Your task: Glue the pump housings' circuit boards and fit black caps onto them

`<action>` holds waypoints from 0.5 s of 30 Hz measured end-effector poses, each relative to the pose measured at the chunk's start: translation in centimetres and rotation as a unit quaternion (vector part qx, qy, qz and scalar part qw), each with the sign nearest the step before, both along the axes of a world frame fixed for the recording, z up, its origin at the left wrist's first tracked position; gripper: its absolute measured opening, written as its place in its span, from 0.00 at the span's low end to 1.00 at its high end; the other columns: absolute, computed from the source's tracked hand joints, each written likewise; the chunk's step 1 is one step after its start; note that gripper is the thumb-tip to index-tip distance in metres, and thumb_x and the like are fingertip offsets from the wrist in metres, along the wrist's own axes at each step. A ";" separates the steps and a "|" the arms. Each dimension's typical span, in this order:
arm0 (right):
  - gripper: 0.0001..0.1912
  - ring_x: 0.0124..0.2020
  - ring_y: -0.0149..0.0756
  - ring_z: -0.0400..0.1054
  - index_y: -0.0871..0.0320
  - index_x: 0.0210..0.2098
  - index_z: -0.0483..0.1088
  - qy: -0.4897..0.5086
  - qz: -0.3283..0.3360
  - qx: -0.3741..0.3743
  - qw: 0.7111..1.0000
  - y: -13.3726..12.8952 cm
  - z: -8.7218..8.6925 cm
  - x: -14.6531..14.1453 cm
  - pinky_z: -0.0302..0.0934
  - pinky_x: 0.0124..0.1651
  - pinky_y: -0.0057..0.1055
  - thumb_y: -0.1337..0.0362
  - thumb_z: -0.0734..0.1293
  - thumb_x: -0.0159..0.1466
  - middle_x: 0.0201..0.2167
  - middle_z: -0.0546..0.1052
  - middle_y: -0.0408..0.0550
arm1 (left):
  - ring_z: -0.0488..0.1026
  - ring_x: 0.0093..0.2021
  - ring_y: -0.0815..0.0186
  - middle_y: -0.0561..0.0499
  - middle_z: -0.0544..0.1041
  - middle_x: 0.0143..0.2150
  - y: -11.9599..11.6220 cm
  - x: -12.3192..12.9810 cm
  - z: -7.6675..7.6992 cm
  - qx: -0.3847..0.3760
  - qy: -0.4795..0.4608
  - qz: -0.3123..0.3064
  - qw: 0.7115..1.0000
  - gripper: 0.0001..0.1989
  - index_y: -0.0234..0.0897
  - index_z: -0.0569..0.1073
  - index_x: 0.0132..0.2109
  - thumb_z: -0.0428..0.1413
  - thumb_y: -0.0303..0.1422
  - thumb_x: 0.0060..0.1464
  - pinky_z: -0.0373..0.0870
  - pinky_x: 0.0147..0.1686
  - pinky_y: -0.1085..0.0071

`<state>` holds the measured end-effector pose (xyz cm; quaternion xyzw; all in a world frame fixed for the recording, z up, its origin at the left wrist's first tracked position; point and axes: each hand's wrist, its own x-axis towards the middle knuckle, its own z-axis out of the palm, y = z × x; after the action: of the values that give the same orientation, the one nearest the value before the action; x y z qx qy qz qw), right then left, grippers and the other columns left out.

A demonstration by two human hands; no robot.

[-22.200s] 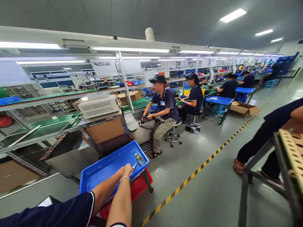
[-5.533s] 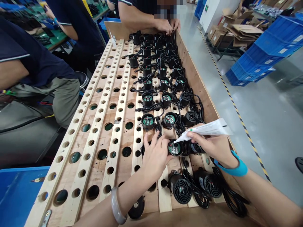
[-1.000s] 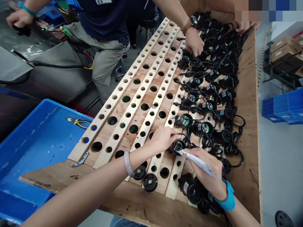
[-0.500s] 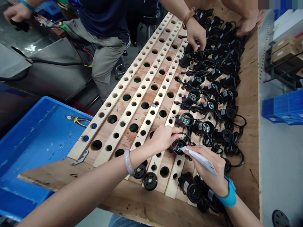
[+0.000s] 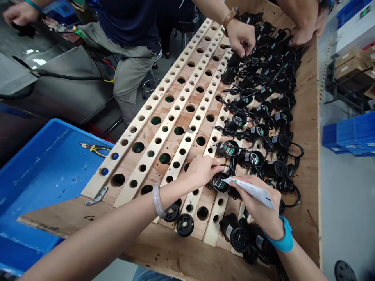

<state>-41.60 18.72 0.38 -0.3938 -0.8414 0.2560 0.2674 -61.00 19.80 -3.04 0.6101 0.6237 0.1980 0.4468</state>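
My right hand (image 5: 259,199) is closed around a white tube (image 5: 258,192), its pointed nozzle over the open end of a black cylindrical housing (image 5: 220,182) with a circuit board inside. On the housing's far left side, my left hand (image 5: 202,171) pinches a black cable (image 5: 227,167) by the rim. Rows of similar black housings with coiled cables stand beyond, some showing green boards, such as the nearest one (image 5: 228,148). Two round black caps, one of them near the front edge (image 5: 185,225), lie on the perforated wooden board (image 5: 172,146).
A blue tray (image 5: 58,156) with yellow-handled pliers (image 5: 96,149) is at the left. Another person's hand (image 5: 241,37) hovers over the far housings, and another hand (image 5: 301,35) is at the far right. A wooden side wall (image 5: 307,156) borders the board. Blue crates (image 5: 354,132) stand beyond.
The tube in my right hand has tilted flatter, and its nozzle has shifted slightly left and up over the board inside the housing. The other person's hand at the far housings has lifted slightly.
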 end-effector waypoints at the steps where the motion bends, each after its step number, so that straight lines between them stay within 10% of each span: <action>1: 0.10 0.37 0.36 0.74 0.53 0.39 0.74 0.009 -0.002 -0.001 1.000 0.1 0.0 -0.2 0.69 0.40 0.32 0.72 0.68 0.60 0.36 0.79 0.46 | 0.60 0.22 0.69 0.53 0.69 0.19 0.0 0.0 0.0 -0.002 0.001 0.000 1.000 0.18 0.37 0.77 0.26 0.54 0.42 0.58 0.48 0.24 0.71; 15: 0.16 0.41 0.36 0.73 0.54 0.45 0.72 -0.019 0.055 0.037 0.998 0.8 -0.9 0.0 0.69 0.44 0.32 0.76 0.65 0.60 0.40 0.78 0.47 | 0.59 0.22 0.70 0.53 0.69 0.20 0.2 0.0 0.2 -0.009 0.015 -0.008 1.000 0.17 0.36 0.78 0.27 0.54 0.41 0.58 0.49 0.24 0.71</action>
<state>-41.65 19.47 -0.48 -0.3416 -0.8755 0.2317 0.2512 -60.99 19.95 -2.84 0.6135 0.6275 0.1796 0.4446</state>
